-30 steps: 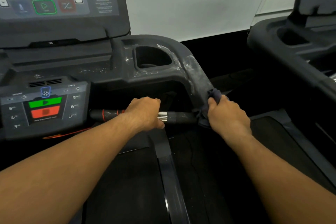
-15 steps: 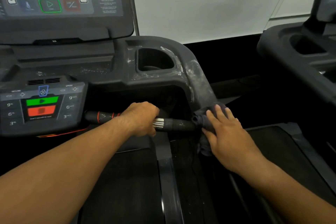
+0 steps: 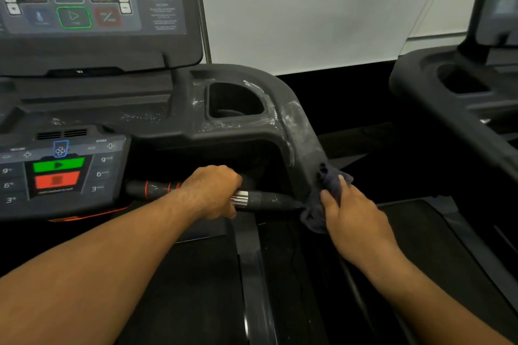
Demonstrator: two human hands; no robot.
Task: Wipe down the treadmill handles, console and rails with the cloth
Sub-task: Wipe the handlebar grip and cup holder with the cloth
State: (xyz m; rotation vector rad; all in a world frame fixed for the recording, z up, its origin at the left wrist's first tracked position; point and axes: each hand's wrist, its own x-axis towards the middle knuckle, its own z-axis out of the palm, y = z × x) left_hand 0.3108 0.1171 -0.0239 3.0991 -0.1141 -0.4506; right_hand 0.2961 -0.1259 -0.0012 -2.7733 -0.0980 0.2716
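A dark grey treadmill fills the view. My left hand (image 3: 214,190) is closed around the horizontal front handle bar (image 3: 266,199), just left of its silver sensor band. With flat fingers, my right hand (image 3: 351,214) presses a dark blue cloth (image 3: 326,185) against the lower end of the right side rail (image 3: 301,131), where the bar meets it. White streaks and smears show on that rail and around the cup holder (image 3: 235,101). The upper console screen (image 3: 89,5) sits at top left.
A lower control panel (image 3: 60,171) with a green and a red button is at left. The running belt (image 3: 196,288) lies below my arms. A second treadmill (image 3: 459,98) stands to the right. A pale wall (image 3: 308,8) is behind.
My right hand went from gripping the cloth on the rail to pressing it flat at the rail's lower end. The left hand stayed on the bar. The view shifted slightly.
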